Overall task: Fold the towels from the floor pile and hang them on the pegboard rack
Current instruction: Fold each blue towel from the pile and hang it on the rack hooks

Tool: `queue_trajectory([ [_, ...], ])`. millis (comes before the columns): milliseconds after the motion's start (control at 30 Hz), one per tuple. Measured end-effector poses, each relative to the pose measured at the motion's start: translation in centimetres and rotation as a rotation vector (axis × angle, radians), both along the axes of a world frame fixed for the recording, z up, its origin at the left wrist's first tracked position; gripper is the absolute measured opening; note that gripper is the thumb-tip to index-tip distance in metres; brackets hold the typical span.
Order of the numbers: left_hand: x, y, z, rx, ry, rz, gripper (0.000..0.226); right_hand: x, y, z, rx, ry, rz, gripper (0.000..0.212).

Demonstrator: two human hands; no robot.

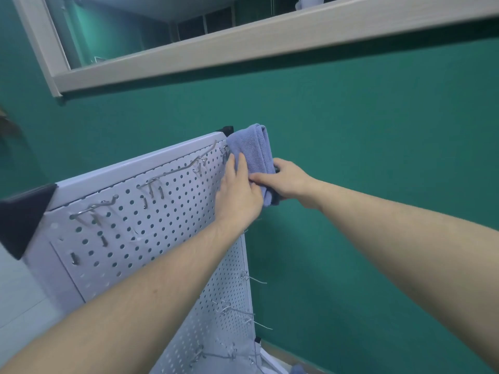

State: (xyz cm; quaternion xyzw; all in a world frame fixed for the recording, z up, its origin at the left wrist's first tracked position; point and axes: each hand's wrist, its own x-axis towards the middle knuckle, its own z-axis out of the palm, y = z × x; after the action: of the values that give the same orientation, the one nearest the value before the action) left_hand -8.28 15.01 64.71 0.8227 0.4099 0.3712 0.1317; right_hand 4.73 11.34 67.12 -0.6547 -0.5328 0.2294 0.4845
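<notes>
Both hands are on the towel (251,155) right now, up at the top corner of the pegboard (151,211). The right hand (287,180) pinches the lower part of the folded cloth, thumb across the front, fingers wrapped behind. The left hand (237,193) lies against the towel's near edge with the fingers fairly straight, more pressing and steadying than gripping.

The towel is blue, folded into a narrow strip, and draped at the board's upper right corner; what it hangs on is hidden under the cloth, so I cannot say whether it sits over a hook or over the frame. Bare hooks (172,174) run along the top rows to the left, and more stick out lower on the side panel (232,306).

This looks like the settling stage of the hang. To do it well, I'd say keep the pinch low, let the flat hand smooth the fold so both halves fall evenly, and only let go once the cloth carries its own weight. The risk is an uneven drape sliding off the corner toward the green wall (364,130).
</notes>
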Motion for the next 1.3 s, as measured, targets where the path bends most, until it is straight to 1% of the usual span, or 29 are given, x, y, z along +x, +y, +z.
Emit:
queue_trajectory([
  [67,-0.8,-1.0,-0.5,0.011,0.086,-0.016,0.069,0.3,-1.8,-0.8,-0.082,-0.052,-0.011,0.032],
  [133,-1.6,-2.1,-1.1,0.026,0.122,-0.022,0.064,0.7,-3.8,-1.9,-0.173,-0.102,-0.029,0.033],
  [267,-2.6,-4.9,-2.5,0.081,0.135,-0.069,0.044,1.8,-8.6,-4.0,-0.278,-0.115,-0.081,0.029],
  [367,-2.5,-7.2,-3.7,0.058,0.152,-0.181,0.033,2.7,-12.6,-5.3,-0.326,-0.147,-0.130,0.019],
  [467,-1.3,-9.7,-5.8,0.049,0.259,-0.327,0.024,3.4,-17.1,-6.9,-0.376,-0.148,-0.182,0.012],
  [600,1.7,-13.0,-9.7,-0.078,0.418,-0.488,0.019,4.8,-23.5,-10.1,-0.458,-0.130,-0.257,0.010],
  [700,4.2,-15.2,-12.8,-0.219,0.461,-0.583,0.015,6.1,-27.7,-12.8,-0.510,-0.115,-0.310,0.011],
  [800,6.3,-17.3,-16.6,-0.314,0.531,-0.663,0.008,7.5,-31.1,-16.0,-0.551,-0.081,-0.352,0.012],
  [933,8.6,-19.5,-23.0,-0.426,0.609,-0.713,0.011,9.2,-34.0,-21.4,-0.622,-0.014,-0.387,0.014],
  [1033,9.8,-20.5,-28.4,-0.538,0.625,-0.705,0.012,10.5,-34.9,-26.3,-0.649,0.049,-0.402,0.014],
  [1133,10.8,-20.9,-34.4,-0.645,0.646,-0.678,0.009,11.6,-35.3,-32.0,-0.680,0.124,-0.409,0.013],
  [1300,11.8,-21.1,-44.6,-0.707,0.615,-0.632,0.019,12.8,-35.2,-42.4,-0.778,0.217,-0.402,0.006],
])
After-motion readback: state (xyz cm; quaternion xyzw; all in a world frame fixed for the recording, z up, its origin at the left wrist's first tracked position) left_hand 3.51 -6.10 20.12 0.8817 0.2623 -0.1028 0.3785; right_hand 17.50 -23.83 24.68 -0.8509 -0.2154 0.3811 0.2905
